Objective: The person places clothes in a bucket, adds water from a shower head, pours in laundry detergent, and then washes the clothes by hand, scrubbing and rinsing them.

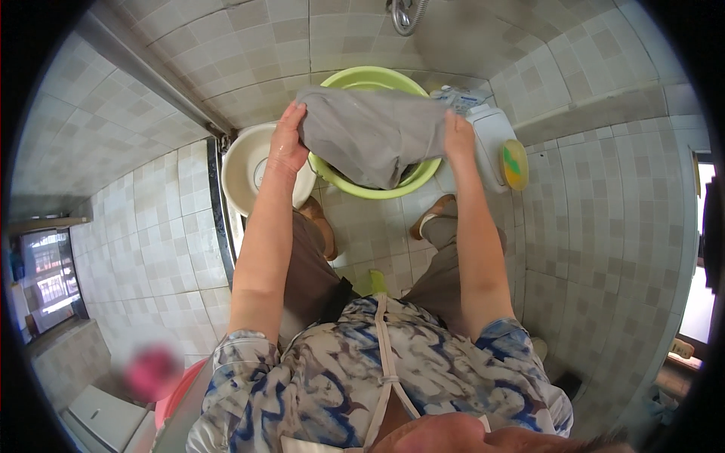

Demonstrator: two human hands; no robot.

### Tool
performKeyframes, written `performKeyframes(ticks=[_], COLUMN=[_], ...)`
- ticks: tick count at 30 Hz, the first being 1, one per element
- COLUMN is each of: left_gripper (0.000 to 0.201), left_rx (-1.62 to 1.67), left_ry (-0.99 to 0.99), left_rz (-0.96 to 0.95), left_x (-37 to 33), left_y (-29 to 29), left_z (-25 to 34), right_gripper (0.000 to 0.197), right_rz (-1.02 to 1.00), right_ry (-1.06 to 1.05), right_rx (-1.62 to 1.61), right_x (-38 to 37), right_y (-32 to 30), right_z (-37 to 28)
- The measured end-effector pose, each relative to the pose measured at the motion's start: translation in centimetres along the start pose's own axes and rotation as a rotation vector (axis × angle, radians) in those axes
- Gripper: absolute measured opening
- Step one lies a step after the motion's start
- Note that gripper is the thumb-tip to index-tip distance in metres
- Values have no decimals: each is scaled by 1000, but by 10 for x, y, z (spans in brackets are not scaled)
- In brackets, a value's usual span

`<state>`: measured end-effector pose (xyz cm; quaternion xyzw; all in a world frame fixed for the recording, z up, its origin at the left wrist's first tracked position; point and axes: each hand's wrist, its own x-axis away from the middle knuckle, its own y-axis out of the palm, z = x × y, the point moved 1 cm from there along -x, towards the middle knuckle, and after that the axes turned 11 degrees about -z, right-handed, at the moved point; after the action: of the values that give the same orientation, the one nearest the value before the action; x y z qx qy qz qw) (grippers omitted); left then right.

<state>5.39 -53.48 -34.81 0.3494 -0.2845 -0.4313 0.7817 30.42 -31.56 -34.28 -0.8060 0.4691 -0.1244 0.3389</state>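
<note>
A grey cloth garment, its exact kind unclear, is stretched between my two hands above a lime-green basin. My left hand grips the garment's left end, with the thumb at its upper corner. At the opposite end my right hand is closed on the cloth; that hand is slightly blurred. The garment's lower part hangs into the basin and hides most of the inside. Some darker cloth shows under it near the front rim.
Left of the green basin stands a cream basin. A white container, a yellow bowl with something green in it and a plastic package are at the right. A metal shower hose hangs on the far tiled wall.
</note>
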Motion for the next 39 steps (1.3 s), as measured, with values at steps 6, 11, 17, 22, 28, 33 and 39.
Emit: performKeyframes(ticks=[6,11,17,22,28,33,39], left_gripper=[32,31,41,50,51,54,49], left_rx=[25,64,181,39,122,123,133], left_ry=[8,-39,-187,-310,-260,-240,-120], left_rz=[71,65,57,-58,-163,-227,-178], left_x=[4,12,19,31,36,46,37], left_y=[-11,-31,-7,15,31,62,106], left_z=[19,18,-13,-24,-20,-30,-33], right_gripper=[44,50,43,29,34,41,17], right_rz=[-171,13,-481,-531,-588,-595,-149], right_ry=[55,-87,203,186,588,616,253], right_rx=[273,404,57,71,-276,-285,-456], right_x=[-5,32,78,80,48,92,56], right_y=[16,29,108,113,67,116,66], right_z=[-29,-25,20,39,26,0,42])
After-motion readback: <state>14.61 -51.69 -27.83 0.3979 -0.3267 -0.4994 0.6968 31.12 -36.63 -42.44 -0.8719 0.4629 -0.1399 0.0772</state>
